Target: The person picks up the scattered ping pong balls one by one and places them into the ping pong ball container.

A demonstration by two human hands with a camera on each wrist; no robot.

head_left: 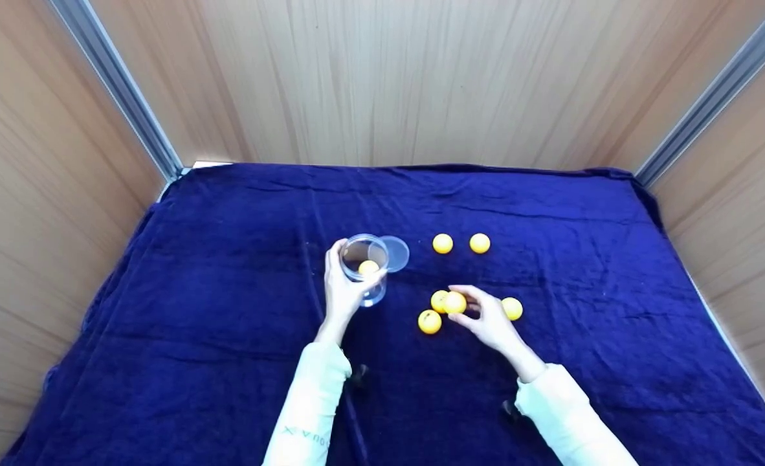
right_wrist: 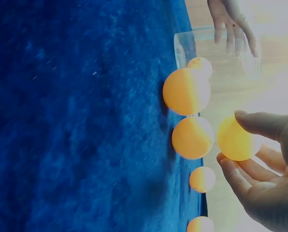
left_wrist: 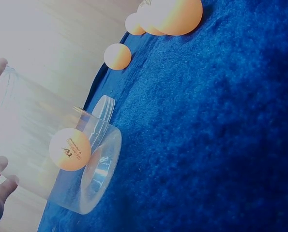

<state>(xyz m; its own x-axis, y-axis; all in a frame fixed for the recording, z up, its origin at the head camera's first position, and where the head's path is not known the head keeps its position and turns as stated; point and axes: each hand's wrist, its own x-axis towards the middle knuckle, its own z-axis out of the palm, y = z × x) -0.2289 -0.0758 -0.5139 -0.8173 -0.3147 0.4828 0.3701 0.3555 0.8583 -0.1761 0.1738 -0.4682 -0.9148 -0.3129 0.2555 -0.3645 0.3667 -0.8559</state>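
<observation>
My left hand (head_left: 343,294) grips a clear plastic jar (head_left: 375,298) near its open top, fingers and thumb around the wall. One orange ping-pong ball (left_wrist: 70,149) is inside the jar, low down. The jar's base is at the blue cloth; whether it touches cannot be told. A round clear lid (head_left: 395,252) lies just behind the jar. To the right, my right hand (head_left: 494,325) pinches another ping-pong ball (right_wrist: 236,138) between thumb and fingers, held above the cloth. Two loose balls (head_left: 429,321) lie beside that hand, on its left.
One ball (head_left: 513,309) lies right of my right hand, partly hidden by it. Farther back, two more balls (head_left: 443,243) sit side by side on the wrinkled blue cloth (head_left: 227,272). Wood-patterned panels (head_left: 382,84) enclose the back and both sides.
</observation>
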